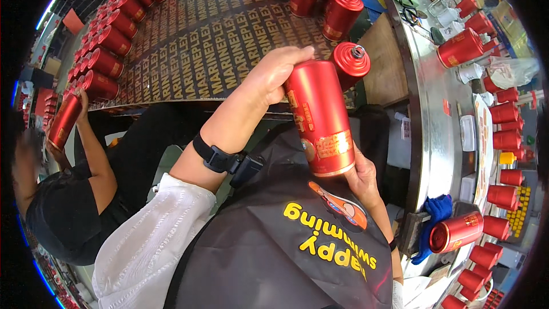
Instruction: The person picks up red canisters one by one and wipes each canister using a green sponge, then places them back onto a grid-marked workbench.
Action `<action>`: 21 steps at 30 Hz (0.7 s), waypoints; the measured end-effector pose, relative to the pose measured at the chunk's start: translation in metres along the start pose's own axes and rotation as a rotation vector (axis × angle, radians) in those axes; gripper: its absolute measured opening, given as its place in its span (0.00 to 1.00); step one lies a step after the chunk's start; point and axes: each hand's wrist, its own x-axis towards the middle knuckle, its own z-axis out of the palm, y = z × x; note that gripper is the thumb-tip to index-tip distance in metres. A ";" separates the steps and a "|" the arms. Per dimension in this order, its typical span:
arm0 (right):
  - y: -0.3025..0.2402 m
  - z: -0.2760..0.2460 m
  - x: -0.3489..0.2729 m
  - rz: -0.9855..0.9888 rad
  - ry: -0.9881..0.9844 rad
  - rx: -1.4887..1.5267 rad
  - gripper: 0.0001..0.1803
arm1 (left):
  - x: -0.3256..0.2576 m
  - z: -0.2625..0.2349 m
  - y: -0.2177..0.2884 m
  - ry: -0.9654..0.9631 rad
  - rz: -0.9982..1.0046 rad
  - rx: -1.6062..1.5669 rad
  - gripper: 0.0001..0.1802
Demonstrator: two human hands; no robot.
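The fingers (300, 55) of the left hand (277, 75) clasp the far end of a red bottle (323, 117), and the right hand (363, 176) grips its near end, fingers mostly hidden behind it. Above the black apron (246, 246), the bottle's long axis points away from the body, far end slightly left, its neck hidden. Beyond lie another red bottle (347, 65) and the patterned tabletop (200, 40).

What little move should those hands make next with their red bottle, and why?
Maybe turn the held red bottle slightly: the left hand holds its far end and the right hand its near end; gold print shows, but the underside is hidden.
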 end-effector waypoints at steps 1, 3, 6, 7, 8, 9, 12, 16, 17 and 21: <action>0.001 0.000 -0.001 0.002 0.002 -0.001 0.29 | 0.000 0.000 0.000 -0.021 -0.010 -0.001 0.12; 0.002 0.000 -0.002 0.044 -0.017 0.023 0.31 | 0.001 -0.001 0.000 -0.039 -0.008 0.027 0.11; 0.002 -0.008 -0.006 -0.027 -0.119 -0.112 0.35 | 0.006 -0.003 -0.004 -0.082 -0.064 0.118 0.11; -0.010 -0.009 -0.008 -0.101 -0.056 -0.176 0.34 | 0.008 -0.005 -0.006 -0.110 -0.121 0.179 0.11; -0.009 -0.013 -0.012 0.015 0.006 -0.082 0.30 | 0.016 -0.014 -0.018 -0.162 -0.114 0.214 0.11; -0.007 -0.020 -0.018 0.137 0.075 0.008 0.26 | 0.017 -0.010 -0.024 -0.165 -0.132 0.213 0.11; -0.027 -0.030 -0.024 0.070 0.254 -0.117 0.12 | 0.018 -0.004 -0.041 -0.110 -0.266 0.286 0.11; -0.059 -0.017 -0.001 -0.440 0.115 -0.531 0.16 | 0.024 0.006 -0.044 -0.147 -0.275 0.383 0.11; -0.071 -0.015 0.005 -0.535 0.072 -0.643 0.16 | 0.027 0.007 -0.048 -0.152 -0.282 0.382 0.11; -0.081 -0.003 0.006 -0.634 -0.010 -0.752 0.11 | 0.030 0.012 -0.055 -0.169 -0.284 0.434 0.11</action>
